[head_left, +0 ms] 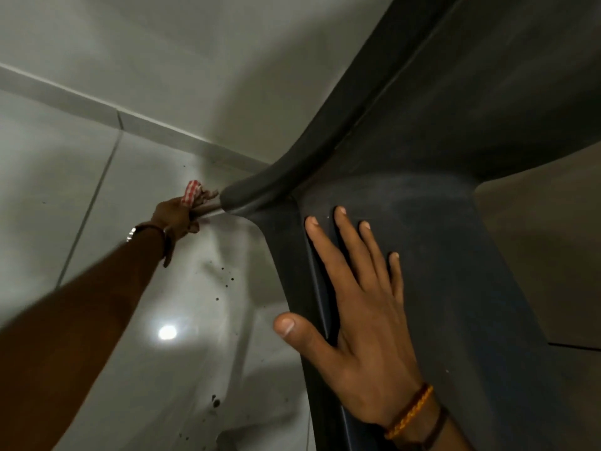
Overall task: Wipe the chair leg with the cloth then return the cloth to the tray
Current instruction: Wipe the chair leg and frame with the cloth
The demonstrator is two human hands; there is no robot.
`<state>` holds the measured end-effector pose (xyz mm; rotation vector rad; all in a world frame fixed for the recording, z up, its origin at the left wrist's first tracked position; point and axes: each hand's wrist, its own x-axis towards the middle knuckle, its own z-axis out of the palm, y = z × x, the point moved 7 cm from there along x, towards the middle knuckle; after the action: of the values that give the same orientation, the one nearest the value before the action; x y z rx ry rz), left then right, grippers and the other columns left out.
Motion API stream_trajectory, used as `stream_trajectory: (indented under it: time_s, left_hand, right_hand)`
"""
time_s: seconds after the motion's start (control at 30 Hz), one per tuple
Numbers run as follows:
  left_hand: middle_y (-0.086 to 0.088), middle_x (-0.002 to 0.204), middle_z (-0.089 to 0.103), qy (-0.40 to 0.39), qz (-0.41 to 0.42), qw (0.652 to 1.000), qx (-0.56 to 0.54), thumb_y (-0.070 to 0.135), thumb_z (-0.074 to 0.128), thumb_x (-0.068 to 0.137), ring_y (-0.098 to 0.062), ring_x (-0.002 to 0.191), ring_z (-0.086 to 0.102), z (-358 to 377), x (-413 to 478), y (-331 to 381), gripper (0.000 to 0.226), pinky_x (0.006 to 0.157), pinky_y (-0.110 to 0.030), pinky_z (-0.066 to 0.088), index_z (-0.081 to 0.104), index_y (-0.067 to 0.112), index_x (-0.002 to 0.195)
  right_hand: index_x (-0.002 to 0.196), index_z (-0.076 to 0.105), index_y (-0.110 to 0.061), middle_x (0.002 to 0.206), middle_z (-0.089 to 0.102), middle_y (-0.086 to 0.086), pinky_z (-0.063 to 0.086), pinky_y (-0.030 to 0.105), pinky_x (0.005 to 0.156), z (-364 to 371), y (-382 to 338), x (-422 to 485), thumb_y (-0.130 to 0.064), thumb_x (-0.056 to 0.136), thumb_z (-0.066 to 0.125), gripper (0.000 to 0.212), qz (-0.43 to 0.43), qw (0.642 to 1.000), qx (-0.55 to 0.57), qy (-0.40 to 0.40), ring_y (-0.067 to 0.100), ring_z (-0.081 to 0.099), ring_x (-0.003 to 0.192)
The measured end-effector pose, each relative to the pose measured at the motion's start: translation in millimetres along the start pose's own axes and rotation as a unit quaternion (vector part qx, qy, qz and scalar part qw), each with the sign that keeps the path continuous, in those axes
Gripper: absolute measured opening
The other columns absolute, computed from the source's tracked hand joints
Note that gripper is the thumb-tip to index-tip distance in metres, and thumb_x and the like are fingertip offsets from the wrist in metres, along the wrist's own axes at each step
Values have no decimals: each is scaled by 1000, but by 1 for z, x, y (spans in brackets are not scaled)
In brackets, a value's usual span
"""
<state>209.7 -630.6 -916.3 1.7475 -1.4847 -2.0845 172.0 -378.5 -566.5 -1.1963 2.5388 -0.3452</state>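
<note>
Left hand (175, 216), out at the end of a long reach toward nine o'clock, is clamped around a bunched red-and-white checked cloth (192, 192), pressing it against the thin metal chair leg (211, 210) just where that leg enters the dark grey moulded plastic chair (439, 157). Only a short length of the leg shows between the fingers and the plastic socket; its far end is hidden by the hand. Below it, the glossy white tiled floor (97, 157) carries dark specks toward six o'clock.

Right hand (361, 307), at about five o'clock, lies flat and spread on the broad plastic face of the chair, fingers apart, gripping nothing, apparently bracing the chair.

The wiping looks to be underway. To do it well, I would keep the cloth wrapped fully round the leg, pull it along the whole length with steady squeeze, and twist at the socket joint where grime tends to gather. Keeping the flat hand firm should stop the chair sliding on the slick tile. No tray is in view.
</note>
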Motion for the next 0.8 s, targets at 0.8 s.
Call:
stream_trajectory:
  time_s: [0.8]
  left_hand:
    - [-15, 92, 81, 43, 126, 991, -28, 38, 52, 104, -34, 87, 76, -4, -72, 25, 34, 92, -46, 60, 78, 17, 108]
  right_hand:
    - [163, 7, -63, 177, -5, -32, -3, 64, 130, -2, -7, -1, -104, 78, 23, 96, 18, 1000, 1, -9, 2, -11, 164]
